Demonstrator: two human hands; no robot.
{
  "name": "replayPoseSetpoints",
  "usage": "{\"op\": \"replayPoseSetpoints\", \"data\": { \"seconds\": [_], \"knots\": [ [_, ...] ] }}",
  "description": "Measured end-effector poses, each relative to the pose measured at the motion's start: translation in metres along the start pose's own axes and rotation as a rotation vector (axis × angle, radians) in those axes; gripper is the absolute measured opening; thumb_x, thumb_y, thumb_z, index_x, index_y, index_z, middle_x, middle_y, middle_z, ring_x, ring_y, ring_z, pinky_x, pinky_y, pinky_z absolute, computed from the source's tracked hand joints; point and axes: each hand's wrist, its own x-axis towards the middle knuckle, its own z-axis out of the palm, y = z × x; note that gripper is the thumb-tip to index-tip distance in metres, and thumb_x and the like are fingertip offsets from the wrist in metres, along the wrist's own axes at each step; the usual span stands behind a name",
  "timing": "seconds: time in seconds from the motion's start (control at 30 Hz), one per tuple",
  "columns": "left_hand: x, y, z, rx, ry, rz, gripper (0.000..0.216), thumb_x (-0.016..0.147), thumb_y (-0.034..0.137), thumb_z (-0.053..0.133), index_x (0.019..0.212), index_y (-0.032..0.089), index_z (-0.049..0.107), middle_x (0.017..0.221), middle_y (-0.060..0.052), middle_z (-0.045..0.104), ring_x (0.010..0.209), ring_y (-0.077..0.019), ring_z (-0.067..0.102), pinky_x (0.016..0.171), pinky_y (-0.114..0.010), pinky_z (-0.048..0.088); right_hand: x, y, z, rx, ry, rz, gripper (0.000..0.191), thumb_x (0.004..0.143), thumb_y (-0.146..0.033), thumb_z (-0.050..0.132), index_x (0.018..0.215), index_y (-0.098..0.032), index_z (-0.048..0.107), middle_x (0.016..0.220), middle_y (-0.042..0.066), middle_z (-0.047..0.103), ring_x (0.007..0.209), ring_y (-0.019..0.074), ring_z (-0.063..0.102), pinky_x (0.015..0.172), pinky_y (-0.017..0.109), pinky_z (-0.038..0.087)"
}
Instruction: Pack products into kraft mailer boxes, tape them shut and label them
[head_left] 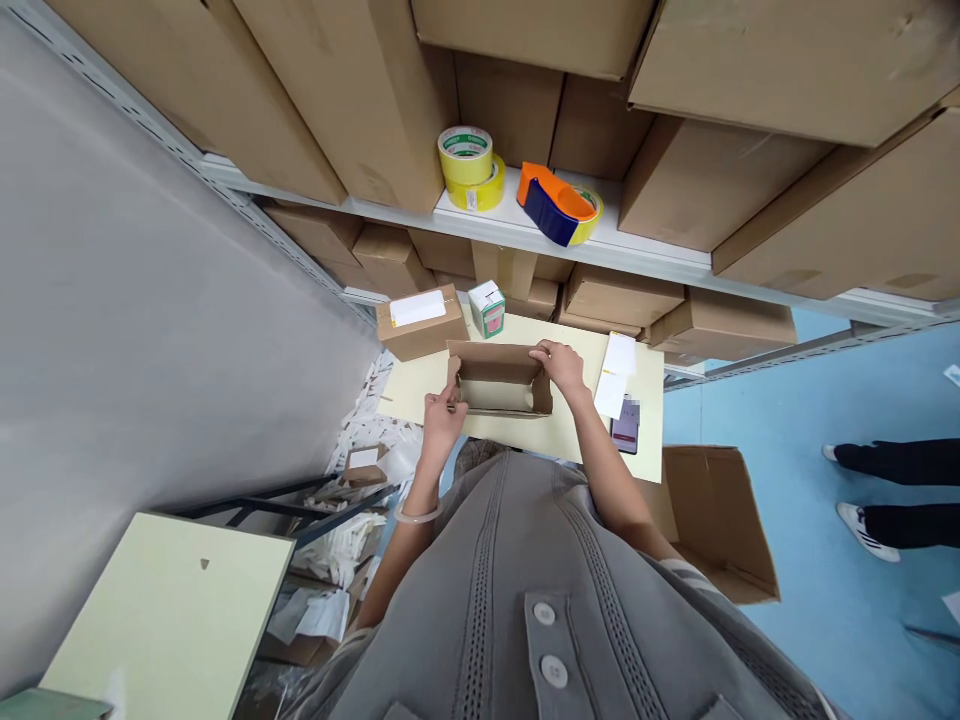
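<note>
On the pale yellow table, a small cardboard box stands open at the top, its pale inside bottom showing. My left hand grips its left end, the fingers bent round the cardboard edge. At the right end, my right hand is closed on the upper corner, thumb and fingers pinching the wall. Behind the open box is a taped carton with a white label. Beside that carton stands a small green and white box.
White label sheets and a phone lie at the table's right. The shelf above carries tape rolls, an orange and blue tape dispenser and several cartons. A large open carton sits right; a person's legs show beyond.
</note>
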Motion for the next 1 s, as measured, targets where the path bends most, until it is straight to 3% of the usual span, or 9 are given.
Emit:
{"op": "replayPoseSetpoints", "data": {
  "seconds": [0.17,0.33,0.47,0.57,0.83,1.0],
  "knots": [
    [0.008,0.003,-0.012,0.102,-0.162,-0.017,0.06,0.081,0.023,0.055,0.14,0.015,0.055,0.099,-0.006,0.058,0.081,-0.0159,0.063,0.083,-0.029,0.053,0.0,-0.011,0.009,-0.019,0.096,0.039,0.028,0.1,-0.043,0.046,0.111,-0.027,0.066,0.099,0.009,0.073,0.089,0.0251,0.064,0.071,0.031,0.039],
    [0.013,0.005,-0.02,0.165,-0.264,-0.016,0.055,0.086,0.029,0.051,0.139,0.016,0.056,0.109,-0.008,0.06,0.086,-0.0174,0.065,0.081,-0.028,0.052,-0.001,-0.001,0.03,0.198,0.264,-0.108,0.038,0.103,-0.049,0.033,0.106,-0.025,0.062,0.107,0.006,0.071,0.097,0.0216,0.062,0.074,0.028,0.039],
    [0.015,0.005,-0.02,0.157,-0.264,0.001,0.054,0.086,0.029,0.051,0.138,0.016,0.057,0.11,-0.008,0.06,0.083,-0.0171,0.065,0.079,-0.029,0.053,-0.002,0.013,0.048,0.284,0.227,-0.121,0.037,0.099,-0.055,0.037,0.11,-0.025,0.057,0.102,0.004,0.07,0.09,0.0212,0.063,0.074,0.028,0.041],
    [0.013,0.003,-0.021,0.125,-0.259,0.035,0.054,0.087,0.029,0.051,0.138,0.016,0.057,0.108,-0.008,0.059,0.082,-0.0159,0.064,0.078,-0.028,0.053,-0.002,0.017,0.054,0.321,0.222,-0.148,0.041,0.096,-0.058,0.043,0.118,-0.025,0.052,0.109,0.006,0.068,0.097,0.0227,0.063,0.077,0.03,0.043],
    [0.014,-0.002,-0.035,0.049,-0.412,0.012,0.056,0.093,0.038,0.044,0.145,0.019,0.049,0.117,-0.01,0.053,0.071,-0.0102,0.058,0.061,-0.024,0.051,0.001,0.013,0.053,0.202,0.28,-0.262,0.05,0.095,-0.06,0.046,0.123,-0.02,0.054,0.113,0.013,0.064,0.108,0.0267,0.059,0.082,0.034,0.046],
    [0.015,0.0,-0.04,0.056,-0.415,0.061,0.057,0.095,0.045,0.044,0.145,0.017,0.049,0.116,-0.01,0.054,0.074,-0.0106,0.059,0.06,-0.023,0.05,0.002,0.018,0.053,0.162,0.284,-0.31,0.045,0.098,-0.057,0.042,0.12,-0.02,0.055,0.113,0.012,0.063,0.107,0.0262,0.057,0.081,0.033,0.046]
  ]
}}
